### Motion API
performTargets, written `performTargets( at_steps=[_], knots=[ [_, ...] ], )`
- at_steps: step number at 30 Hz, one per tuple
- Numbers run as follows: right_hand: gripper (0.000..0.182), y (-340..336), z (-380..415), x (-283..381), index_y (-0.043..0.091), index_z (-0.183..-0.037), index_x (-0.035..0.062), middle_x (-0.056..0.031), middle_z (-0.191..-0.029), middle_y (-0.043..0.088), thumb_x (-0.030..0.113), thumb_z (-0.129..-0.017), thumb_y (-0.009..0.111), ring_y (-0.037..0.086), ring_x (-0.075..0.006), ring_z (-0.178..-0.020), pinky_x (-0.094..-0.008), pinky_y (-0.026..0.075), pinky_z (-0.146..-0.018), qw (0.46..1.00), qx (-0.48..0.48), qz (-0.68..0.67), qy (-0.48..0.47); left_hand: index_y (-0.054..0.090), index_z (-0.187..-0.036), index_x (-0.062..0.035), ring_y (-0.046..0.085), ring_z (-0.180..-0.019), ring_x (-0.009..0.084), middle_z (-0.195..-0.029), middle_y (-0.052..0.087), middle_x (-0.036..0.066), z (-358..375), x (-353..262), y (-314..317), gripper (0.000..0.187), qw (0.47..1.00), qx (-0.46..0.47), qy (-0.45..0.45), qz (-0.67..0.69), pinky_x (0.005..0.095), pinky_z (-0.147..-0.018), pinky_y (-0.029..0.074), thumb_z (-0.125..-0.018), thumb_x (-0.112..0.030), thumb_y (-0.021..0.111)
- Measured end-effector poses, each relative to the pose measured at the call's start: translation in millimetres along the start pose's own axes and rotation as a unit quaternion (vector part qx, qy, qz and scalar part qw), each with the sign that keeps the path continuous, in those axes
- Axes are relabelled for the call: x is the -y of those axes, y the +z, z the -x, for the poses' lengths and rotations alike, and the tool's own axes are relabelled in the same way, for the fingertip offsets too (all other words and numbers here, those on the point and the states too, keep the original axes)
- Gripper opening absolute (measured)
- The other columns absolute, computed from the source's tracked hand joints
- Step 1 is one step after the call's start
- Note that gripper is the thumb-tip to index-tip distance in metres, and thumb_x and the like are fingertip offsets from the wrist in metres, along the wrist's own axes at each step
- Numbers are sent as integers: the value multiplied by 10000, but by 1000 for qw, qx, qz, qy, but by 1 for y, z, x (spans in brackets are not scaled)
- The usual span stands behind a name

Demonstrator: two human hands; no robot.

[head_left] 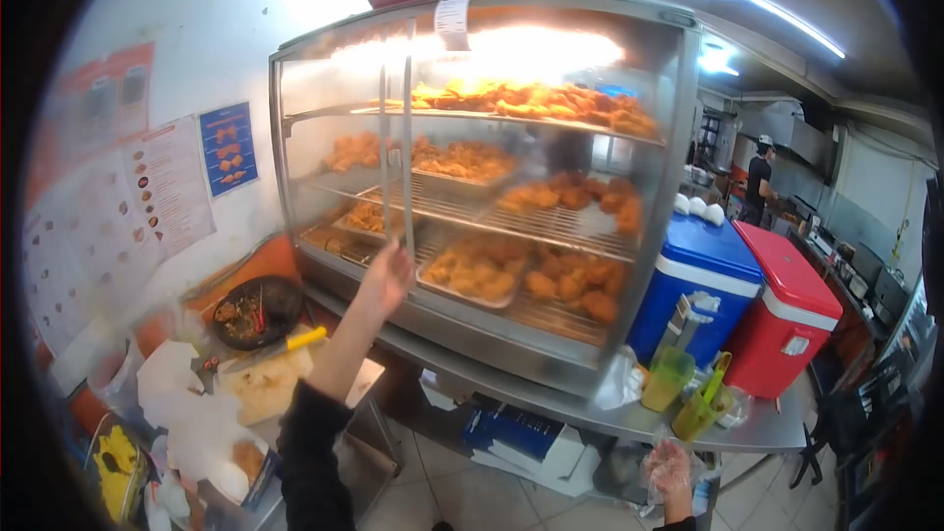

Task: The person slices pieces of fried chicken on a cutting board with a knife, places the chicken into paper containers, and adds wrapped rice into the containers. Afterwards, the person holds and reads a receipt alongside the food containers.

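Observation:
My left hand reaches up to the glass front of a heated display cabinet, close to the edge of a sliding door; its fingers look bent, and whether they grip the door edge is unclear. Behind the glass, fried pieces lie on wire shelves and trays, among them a tray of fried pieces just right of this hand. Low at the right, my right hand is in a clear plastic glove, below the counter edge, its fingers blurred. Near it stand two green containers, one with a green-handled utensil.
A cutting board with a yellow-handled knife and a dark pan lie at the left. A blue cooler and a red cooler stand right of the cabinet. A person stands in the far kitchen.

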State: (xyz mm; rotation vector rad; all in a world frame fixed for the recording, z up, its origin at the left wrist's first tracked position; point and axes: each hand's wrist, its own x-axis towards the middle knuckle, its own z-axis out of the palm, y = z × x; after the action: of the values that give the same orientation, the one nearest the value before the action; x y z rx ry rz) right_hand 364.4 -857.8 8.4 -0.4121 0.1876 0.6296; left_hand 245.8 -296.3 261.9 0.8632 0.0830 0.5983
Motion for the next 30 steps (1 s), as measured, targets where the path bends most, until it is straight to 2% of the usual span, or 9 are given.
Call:
performTargets(
  at_steps=[4,10,12,15,20,22,26,28,30],
  knots=[
    [183,97,-29,-43,646,-779,91,-82,-801,635,213,-779,510,574,-219,-773,-368,452,-711,996,26,68,-46,521,-873,-135,513,-771,108,-805,530,-27,-90,-87,37,199,987,86,136,2,252,-676,409,-773,-286,605],
    [210,152,-105,-81,628,-861,98,-97,-880,622,234,-816,475,557,-222,-863,-373,423,-771,984,105,31,138,410,-1126,-99,493,-907,139,-1006,493,31,-174,-164,80,383,931,151,304,-133,323,-726,428,-824,-308,521],
    [225,180,-107,-107,620,-874,84,-76,-887,625,236,-826,461,563,-218,-854,-358,427,-768,976,141,150,76,420,-1101,-88,503,-894,155,-990,503,46,-186,-160,79,356,915,137,322,-201,325,-727,429,-818,-282,517],
    [377,132,-135,-92,470,-1137,-17,-151,-843,550,243,-892,352,516,-187,-673,-314,457,-677,985,69,54,147,435,-1064,-71,518,-876,178,-968,519,70,-171,-144,68,317,879,131,344,-302,329,-729,429,-809,-242,511],
    [279,157,-152,-123,530,-1046,37,-79,-821,552,212,-874,396,470,-157,-607,-318,455,-575,954,57,227,185,460,-1003,-42,542,-844,217,-930,546,109,-70,-105,1,252,829,167,345,-406,334,-732,430,-794,-176,502],
    [264,153,-164,-130,534,-1032,44,-69,-815,551,207,-871,402,465,-154,-600,-314,452,-561,940,26,226,253,458,-1052,-51,520,-908,227,-989,521,115,-20,-77,-47,284,760,90,466,-444,349,-769,412,-802,-177,510],
    [233,145,-205,-145,541,-1003,58,-49,-803,548,196,-865,414,456,-148,-586,-308,444,-535,893,-4,233,385,479,-1061,-77,472,-966,225,-1009,518,62,122,-28,-132,347,726,-190,443,-490,347,-826,373,-736,-100,599],
    [218,142,-234,-162,545,-989,65,-40,-798,546,191,-862,420,452,-145,-579,-305,440,-522,864,-11,228,449,492,-1023,-68,430,-998,274,-1039,487,98,175,10,-194,383,569,-384,422,-592,394,-862,335,-668,-70,635],
    [203,141,-264,-187,548,-975,72,-30,-792,544,186,-859,426,447,-142,-572,-301,437,-509,830,-13,226,509,426,-1113,-33,378,-1052,334,-1151,373,161,250,31,-221,522,428,-545,235,-681,451,-897,288,-652,-105,659]
  ],
)
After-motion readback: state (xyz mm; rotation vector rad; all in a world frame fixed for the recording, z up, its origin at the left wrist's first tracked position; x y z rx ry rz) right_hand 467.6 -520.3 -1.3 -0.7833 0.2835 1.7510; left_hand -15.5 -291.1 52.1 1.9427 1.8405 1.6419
